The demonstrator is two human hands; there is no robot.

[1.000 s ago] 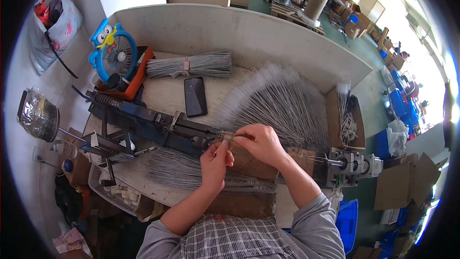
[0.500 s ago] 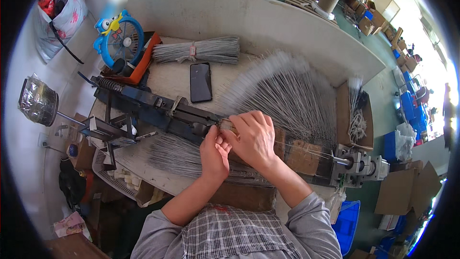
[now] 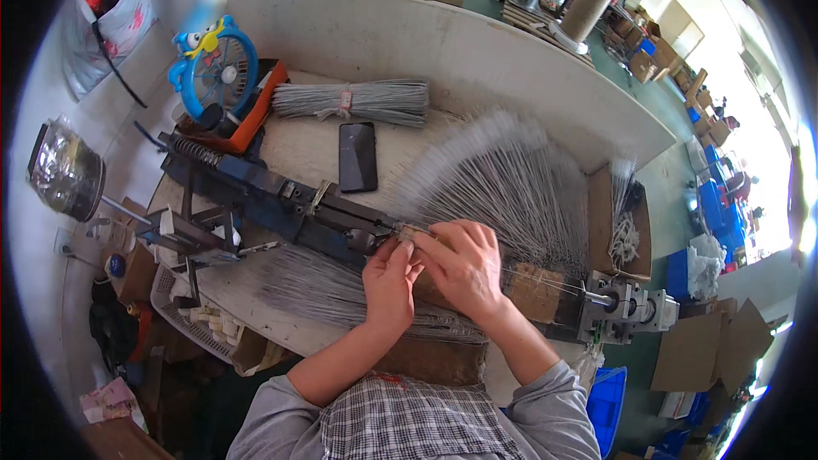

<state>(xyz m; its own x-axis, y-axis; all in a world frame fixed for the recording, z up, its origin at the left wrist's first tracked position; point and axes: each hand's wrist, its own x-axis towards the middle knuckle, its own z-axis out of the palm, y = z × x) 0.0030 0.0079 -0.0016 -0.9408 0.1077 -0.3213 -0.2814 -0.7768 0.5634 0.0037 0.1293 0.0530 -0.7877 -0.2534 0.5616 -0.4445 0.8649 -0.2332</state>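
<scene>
At the middle of the bench, my left hand point(image 3: 392, 283) and my right hand point(image 3: 464, 268) meet at the end of a dark metal fixture point(image 3: 328, 217). Thumb and fingers of both are pinched around a small pale piece point(image 3: 409, 232) too small to name. Thin wires point(image 3: 545, 279) stretch from beneath my right hand to a shiny metal spindle point(image 3: 600, 298) at the right. Beyond my right hand, a wide fan of grey wires point(image 3: 511, 187) lies spread out. Another layer of wires point(image 3: 319, 290) passes under my left wrist.
A black phone point(image 3: 358, 158), a tied wire bundle point(image 3: 351, 100) and a blue toy-shaped fan point(image 3: 223, 75) sit toward the back. A cardboard box point(image 3: 641, 238) holding wires stands at right. A lamp-like round head point(image 3: 66, 172) and a white basket point(image 3: 175, 305) are at left.
The view has shifted slightly. Both hands stay at the fixture's end, with the left fingers now drawn closer together in a pinch and the right hand slightly lower in the picture.
</scene>
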